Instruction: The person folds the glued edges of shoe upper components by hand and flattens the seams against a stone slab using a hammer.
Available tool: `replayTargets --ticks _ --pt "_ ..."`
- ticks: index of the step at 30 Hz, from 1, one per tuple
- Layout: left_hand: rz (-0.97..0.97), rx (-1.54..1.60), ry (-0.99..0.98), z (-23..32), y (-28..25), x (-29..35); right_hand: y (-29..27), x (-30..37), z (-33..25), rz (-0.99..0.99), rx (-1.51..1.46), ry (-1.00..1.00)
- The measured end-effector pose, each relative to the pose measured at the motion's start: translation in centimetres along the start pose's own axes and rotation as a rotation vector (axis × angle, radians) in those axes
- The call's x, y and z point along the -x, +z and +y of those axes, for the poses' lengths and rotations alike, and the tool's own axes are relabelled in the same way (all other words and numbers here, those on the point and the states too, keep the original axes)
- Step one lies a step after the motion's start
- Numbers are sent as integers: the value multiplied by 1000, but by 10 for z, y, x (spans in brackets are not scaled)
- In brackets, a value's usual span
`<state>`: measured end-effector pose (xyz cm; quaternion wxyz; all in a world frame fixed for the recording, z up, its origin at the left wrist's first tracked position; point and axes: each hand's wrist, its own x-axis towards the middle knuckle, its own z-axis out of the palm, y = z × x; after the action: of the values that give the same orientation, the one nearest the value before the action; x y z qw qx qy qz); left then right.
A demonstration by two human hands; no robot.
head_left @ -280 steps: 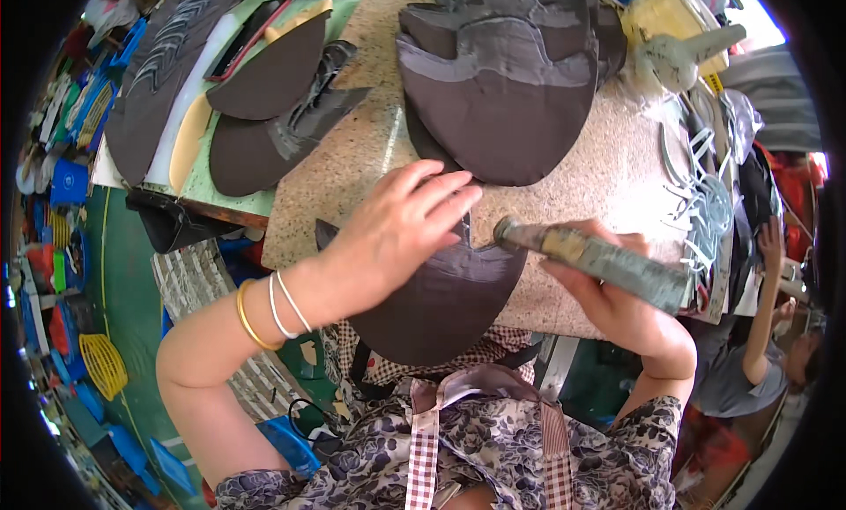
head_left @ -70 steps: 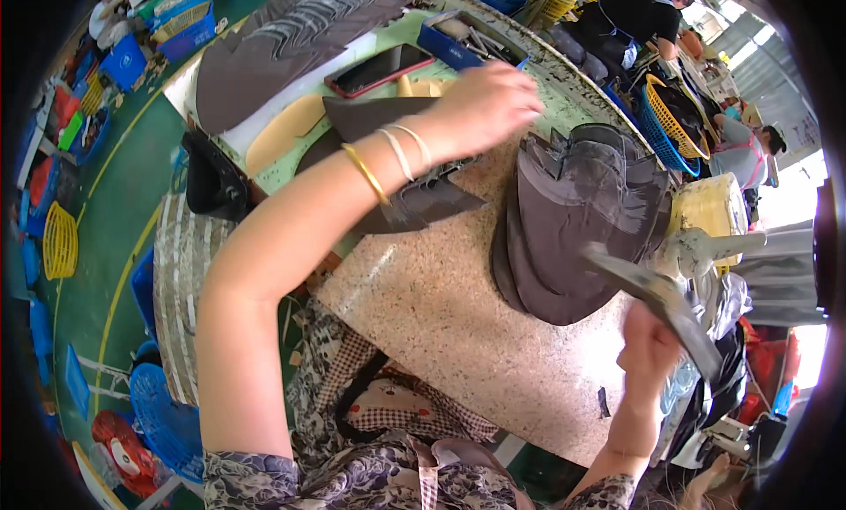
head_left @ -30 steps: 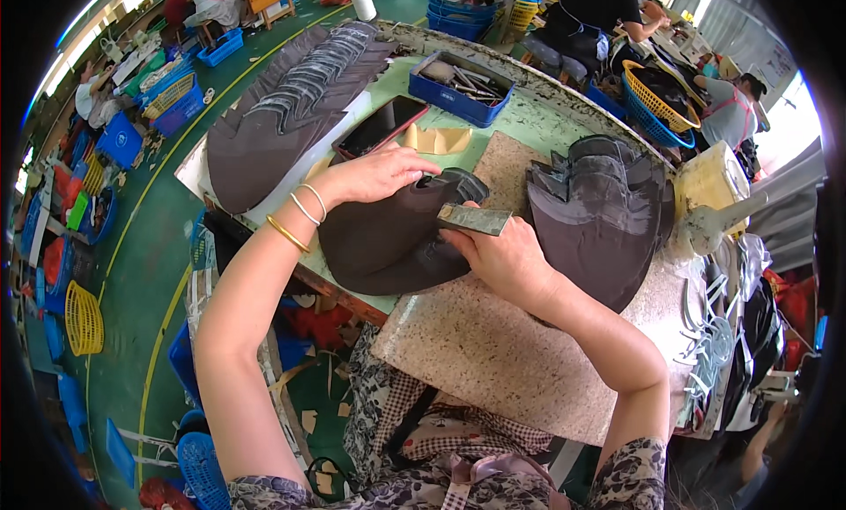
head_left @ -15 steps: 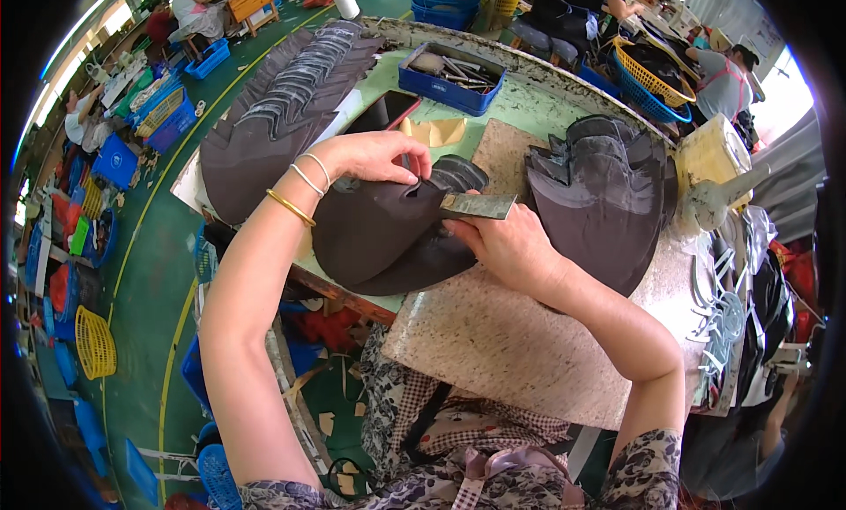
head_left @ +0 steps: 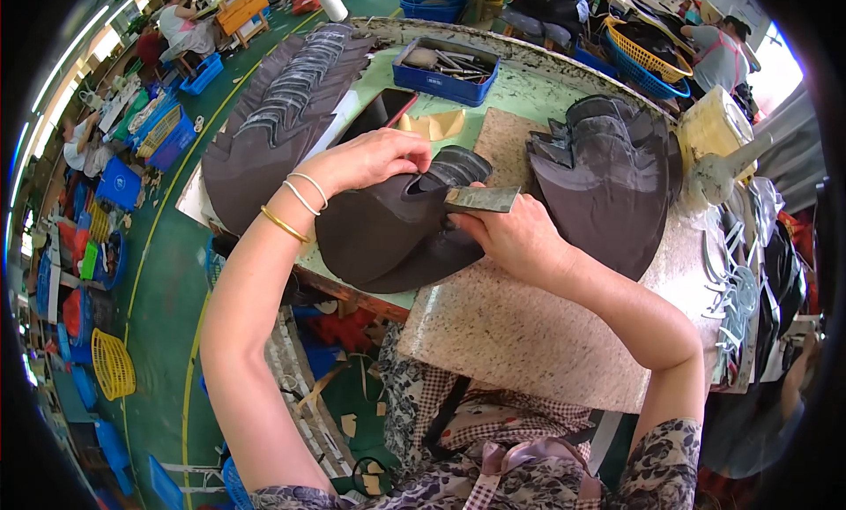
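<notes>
My left hand [head_left: 370,160] pinches the top of a dark brown curved piece of material [head_left: 379,228] that lies on the green table edge, over another piece like it. My right hand [head_left: 515,238] grips a flat grey metal tool [head_left: 480,199], its end resting against the same piece near my left fingers. A second stack of dark pieces with lighter grey bands [head_left: 608,184] lies to the right on the speckled stone slab [head_left: 511,325].
A long fanned row of dark pieces [head_left: 273,113] lies at the far left, beside a phone [head_left: 379,113] and a blue tray of tools [head_left: 445,65]. A yellow tub [head_left: 709,131] stands at right. Other people sit at the far side with blue and yellow baskets.
My left hand reached out to the far pieces and pulled a dark piece toward me. My right hand brought the metal tool from the right over to that piece. The view shifted slightly.
</notes>
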<state>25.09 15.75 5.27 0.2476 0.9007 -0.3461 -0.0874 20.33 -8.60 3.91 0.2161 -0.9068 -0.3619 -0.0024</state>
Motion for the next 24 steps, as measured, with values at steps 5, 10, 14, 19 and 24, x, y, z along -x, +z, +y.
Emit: replayTargets --ticks 5,10,14,19,24 --pt "51 -84 131 1 7 4 4 1 4 114 71 -139" --pt "107 -99 146 12 -17 20 4 1 -5 68 18 -83" --pt "284 -131 67 36 -38 64 1 0 -7 8 65 -53" --pt "489 -38 -21 60 -36 105 1 1 -7 -17 79 -48" --pt "617 -346 227 120 -60 136 0 -6 -9 0 75 -50"
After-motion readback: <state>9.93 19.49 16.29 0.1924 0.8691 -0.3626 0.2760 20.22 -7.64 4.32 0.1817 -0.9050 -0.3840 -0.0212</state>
